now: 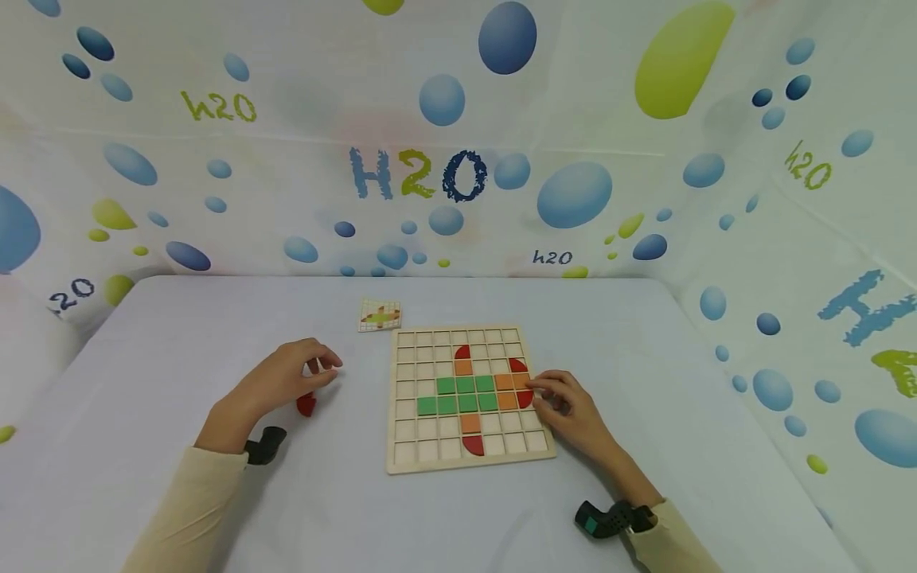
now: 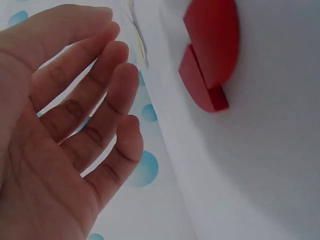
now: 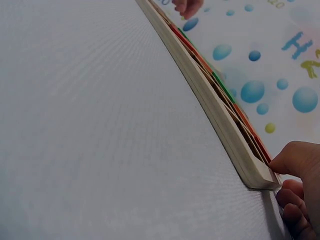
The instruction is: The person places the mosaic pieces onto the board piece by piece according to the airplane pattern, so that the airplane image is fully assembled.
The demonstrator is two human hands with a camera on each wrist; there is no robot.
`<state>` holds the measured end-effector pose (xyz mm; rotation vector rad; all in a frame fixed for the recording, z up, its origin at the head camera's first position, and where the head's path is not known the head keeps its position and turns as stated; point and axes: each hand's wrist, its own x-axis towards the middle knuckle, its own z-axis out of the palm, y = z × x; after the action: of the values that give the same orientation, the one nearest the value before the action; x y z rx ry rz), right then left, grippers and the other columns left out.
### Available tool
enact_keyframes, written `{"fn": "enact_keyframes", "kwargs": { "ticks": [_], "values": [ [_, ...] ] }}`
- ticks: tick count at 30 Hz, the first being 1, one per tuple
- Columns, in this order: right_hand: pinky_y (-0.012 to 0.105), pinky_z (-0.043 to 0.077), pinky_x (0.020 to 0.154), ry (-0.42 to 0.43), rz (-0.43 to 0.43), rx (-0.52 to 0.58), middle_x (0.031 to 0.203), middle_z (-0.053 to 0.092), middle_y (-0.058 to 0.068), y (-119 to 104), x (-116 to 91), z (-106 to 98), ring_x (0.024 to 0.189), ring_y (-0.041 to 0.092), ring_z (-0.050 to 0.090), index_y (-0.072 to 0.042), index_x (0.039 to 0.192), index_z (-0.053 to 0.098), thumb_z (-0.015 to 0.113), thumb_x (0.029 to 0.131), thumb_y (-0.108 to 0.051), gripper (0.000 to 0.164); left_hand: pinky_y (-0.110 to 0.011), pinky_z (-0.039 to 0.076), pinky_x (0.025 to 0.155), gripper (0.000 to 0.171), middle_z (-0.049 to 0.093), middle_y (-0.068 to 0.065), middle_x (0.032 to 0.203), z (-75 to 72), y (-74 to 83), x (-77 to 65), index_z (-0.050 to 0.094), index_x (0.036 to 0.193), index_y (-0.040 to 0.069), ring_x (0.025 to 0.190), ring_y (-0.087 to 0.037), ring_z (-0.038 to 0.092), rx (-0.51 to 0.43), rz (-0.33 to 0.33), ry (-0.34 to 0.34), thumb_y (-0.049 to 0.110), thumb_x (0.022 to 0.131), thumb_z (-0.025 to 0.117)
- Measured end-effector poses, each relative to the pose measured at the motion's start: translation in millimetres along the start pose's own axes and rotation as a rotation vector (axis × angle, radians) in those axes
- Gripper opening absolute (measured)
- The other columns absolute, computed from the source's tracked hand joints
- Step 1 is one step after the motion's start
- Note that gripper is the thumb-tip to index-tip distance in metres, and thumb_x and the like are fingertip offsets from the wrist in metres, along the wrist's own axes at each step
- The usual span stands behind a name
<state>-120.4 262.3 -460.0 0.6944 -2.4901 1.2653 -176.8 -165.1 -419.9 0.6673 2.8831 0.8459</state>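
Observation:
My left hand [image 1: 286,376] hovers over the white table with fingers spread loosely and holding nothing. Beneath it lie red quarter-round pieces [image 1: 306,405]; in the left wrist view one red piece [image 2: 215,37] overlaps a second [image 2: 202,82]. At the right edge of a wooden grid board [image 1: 423,452], my right hand [image 1: 571,407] touches with thumb and index fingertips beside a red piece [image 1: 525,399]. Its other fingers bend loosely outside the board. Green squares [image 1: 466,384], orange squares [image 1: 469,422] and red quarter-rounds [image 1: 473,444] fill part of the grid.
A small pattern card [image 1: 380,314] lies behind the board's far left corner. A white sheet with blue and green drops [image 1: 573,195] hangs behind the table. Dark wrist cameras [image 1: 609,519] are strapped to both wrists.

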Motion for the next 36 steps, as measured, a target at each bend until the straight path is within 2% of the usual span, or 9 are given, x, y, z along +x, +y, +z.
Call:
{"fn": "enact_keyframes", "kwargs": {
  "ticks": [4,11,13,18,25,36],
  "values": [
    [0.026,0.045,0.065,0.003,-0.001,0.006,0.113,0.057,0.027,0,0,0,0.082,0.027,0.054,0.009,0.112,0.066,0.065,0.086,0.010,0.026,-0.030,0.048,0.066,0.020,0.061,-0.004,0.091,-1.9,-5.1,-4.1,0.070,0.104,0.002,0.083,-0.020,0.055,0.007,-0.037,-0.026,0.014,0.089,0.070],
    [0.024,0.045,0.065,0.002,0.002,0.007,0.112,0.057,0.027,-1,0,1,0.082,0.027,0.055,0.009,0.112,0.066,0.066,0.085,0.010,0.027,-0.032,0.047,0.067,0.033,0.059,-0.008,0.093,-5.9,-13.3,-13.1,0.067,0.109,0.002,0.082,-0.022,0.053,0.008,-0.163,-0.090,0.021,0.084,0.075],
    [0.024,0.045,0.066,-0.004,0.010,0.010,0.115,0.057,0.023,11,-1,3,0.083,0.021,0.054,0.006,0.113,0.067,0.066,0.086,0.007,0.027,-0.032,0.048,0.067,0.034,0.059,-0.009,0.094,-5.7,-15.6,-14.7,0.066,0.110,0.002,0.083,-0.022,0.053,0.002,-0.174,-0.102,0.020,0.083,0.076],
    [0.022,0.044,0.068,-0.004,0.016,0.024,0.118,0.057,0.012,42,-5,8,0.086,0.009,0.052,-0.003,0.117,0.068,0.066,0.090,-0.001,0.027,-0.032,0.050,0.066,0.034,0.060,-0.010,0.093,-5.5,-19.7,-15.5,0.064,0.110,-0.002,0.082,-0.023,0.054,-0.030,-0.143,-0.103,0.014,0.083,0.076],
    [0.022,0.043,0.067,0.005,0.004,0.020,0.117,0.057,0.012,42,-5,9,0.085,0.009,0.051,-0.004,0.116,0.068,0.066,0.090,-0.001,0.027,-0.033,0.052,0.067,0.029,0.062,-0.008,0.090,-3.4,-20.7,-16.3,0.065,0.107,-0.002,0.082,-0.023,0.056,-0.036,-0.148,-0.091,0.013,0.084,0.074],
    [0.022,0.044,0.068,-0.001,0.017,0.024,0.118,0.057,0.011,43,-5,8,0.086,0.008,0.051,-0.004,0.117,0.068,0.066,0.090,-0.001,0.027,-0.036,0.051,0.066,0.031,0.063,-0.007,0.090,-2.9,-12.4,-13.3,0.067,0.106,0.002,0.081,-0.022,0.057,0.020,-0.149,-0.078,0.021,0.083,0.076]
  ]
}}
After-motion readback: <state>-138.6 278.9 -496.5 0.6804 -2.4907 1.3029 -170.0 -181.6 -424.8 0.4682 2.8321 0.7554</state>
